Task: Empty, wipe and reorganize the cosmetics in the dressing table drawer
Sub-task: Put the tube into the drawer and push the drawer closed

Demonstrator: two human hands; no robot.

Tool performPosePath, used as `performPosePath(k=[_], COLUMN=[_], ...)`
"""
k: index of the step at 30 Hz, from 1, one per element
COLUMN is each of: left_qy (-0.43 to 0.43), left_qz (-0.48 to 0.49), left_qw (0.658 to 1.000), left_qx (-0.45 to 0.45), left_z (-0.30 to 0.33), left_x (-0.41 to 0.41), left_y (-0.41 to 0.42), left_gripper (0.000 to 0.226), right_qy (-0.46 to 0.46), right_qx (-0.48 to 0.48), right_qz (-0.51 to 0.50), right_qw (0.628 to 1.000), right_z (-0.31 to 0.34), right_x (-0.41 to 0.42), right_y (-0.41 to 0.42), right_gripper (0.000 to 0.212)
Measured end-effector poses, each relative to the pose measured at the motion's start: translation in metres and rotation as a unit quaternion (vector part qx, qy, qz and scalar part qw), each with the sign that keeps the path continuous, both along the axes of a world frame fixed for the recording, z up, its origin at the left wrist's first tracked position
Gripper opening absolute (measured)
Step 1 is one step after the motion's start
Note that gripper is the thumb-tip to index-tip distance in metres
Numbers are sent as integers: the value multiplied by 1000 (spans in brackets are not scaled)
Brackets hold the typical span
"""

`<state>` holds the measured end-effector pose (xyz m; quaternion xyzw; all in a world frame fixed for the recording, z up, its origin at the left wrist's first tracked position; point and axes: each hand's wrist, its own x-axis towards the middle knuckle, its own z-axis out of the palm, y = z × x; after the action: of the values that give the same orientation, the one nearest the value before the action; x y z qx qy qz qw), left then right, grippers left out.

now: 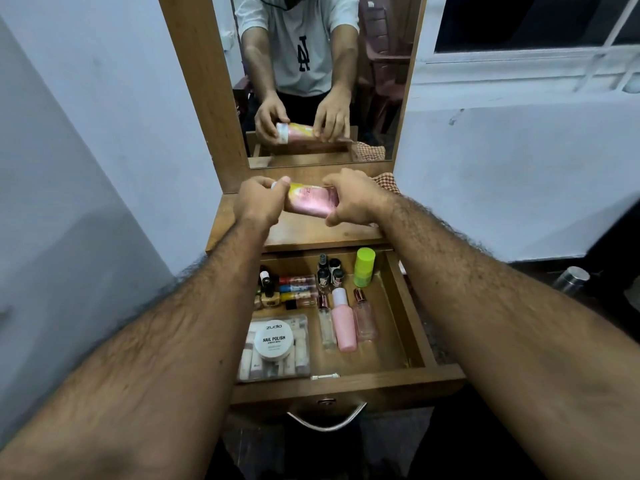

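Both hands, my left hand (258, 202) and right hand (353, 200), grip the ends of a pink-and-yellow plastic bottle (311, 200), held sideways above the wooden desk (311, 233) at frame centre. Below, the open wooden drawer (408, 317) holds neatly grouped nail-polish bottles (298, 289), a round white remover tub (274, 341) and a pink bottle (343, 323), so I judge reorganizing is nearly finished.

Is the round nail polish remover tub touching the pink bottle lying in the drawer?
Apart. The head view shows the nail polish remover tub on the clear case at the drawer's left, with a clear bottle and bare drawer floor between it and the pink bottle.
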<state>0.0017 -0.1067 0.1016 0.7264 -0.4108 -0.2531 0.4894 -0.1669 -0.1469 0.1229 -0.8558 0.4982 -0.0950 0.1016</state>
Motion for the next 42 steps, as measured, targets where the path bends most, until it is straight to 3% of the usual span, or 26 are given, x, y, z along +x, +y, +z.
performPosePath(k=[7, 12, 17, 22, 27, 33, 39, 42], left_qy=[125, 174, 211, 210, 211, 177, 140, 78], left_qz=[-33, -92, -161, -201, -176, -212, -233, -245], left_qw=[991, 980, 958, 949, 957, 953, 943, 944], left_qx=[-31, 42, 106, 125, 89, 129, 193, 206], left_z=[20, 9, -13, -41, -66, -77, -88, -90], left_x=[-8, -14, -15, -19, -16, -17, -23, -23], left_y=[44, 84, 113, 143, 157, 158, 160, 162], left_gripper=[30, 32, 21, 19, 21, 30, 29, 37], right_qy=[6, 37, 9, 37, 38, 57, 70, 81], right_qx=[-54, -53, -6, 9, 38, 120, 156, 147], right_qz=[11, -5, -13, -5, -1, -10, -13, -7], right_qw=[998, 998, 1000, 999, 999, 991, 985, 986], right_z=[33, 24, -1, -37, -59, -62, -73, -76], right_x=[-15, -31, -43, -46, -46, -54, -61, -59], right_y=[49, 91, 129, 153, 163, 158, 151, 149], right_gripper=[68, 68, 60, 66, 82, 46, 33, 30])
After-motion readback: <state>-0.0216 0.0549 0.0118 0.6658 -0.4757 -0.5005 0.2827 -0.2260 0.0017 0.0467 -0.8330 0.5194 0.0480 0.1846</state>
